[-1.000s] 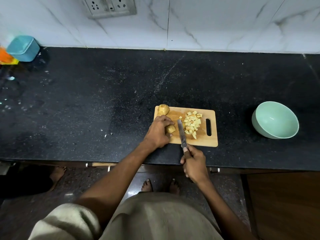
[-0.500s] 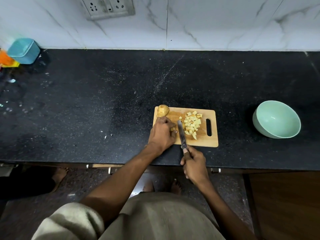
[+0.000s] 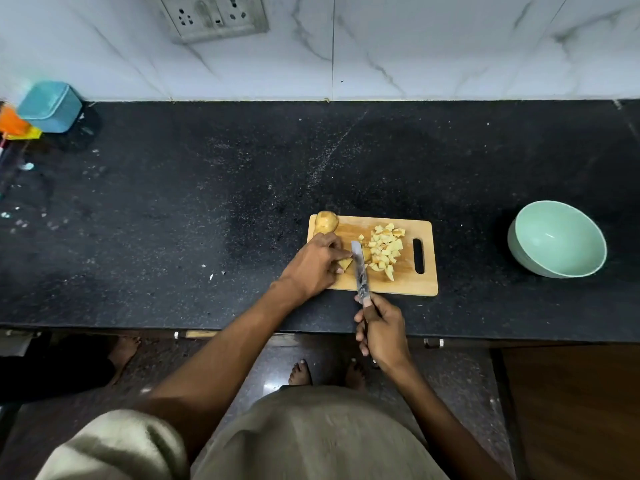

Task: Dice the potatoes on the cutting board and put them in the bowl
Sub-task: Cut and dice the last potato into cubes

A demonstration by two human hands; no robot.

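The fingers of the left hand curl over a small potato piece at the lower left of the cutting board, pinning it down just left of the blade. The right hand, below the board's near edge, is wrapped tight around the handle of the knife, whose blade runs up across the board and rests against the held piece.

Right of the blade, in the middle of the board, lies a heap of diced potato, pale cubes touching one another. At the board's upper left corner sits a whole potato, uncut, just above the left hand.

The board lies a little right of the frame's centre on a black counter. Well apart, at the far right of the frame, stands a pale green bowl; nothing shows inside it.

So the work looks roughly midway: one potato is nearly all diced, another is untouched, and no dice have yet gone to the bowl.

A wall socket shows at the top and a blue container at the upper left. No brand, label or readable writing can be made out anywhere.
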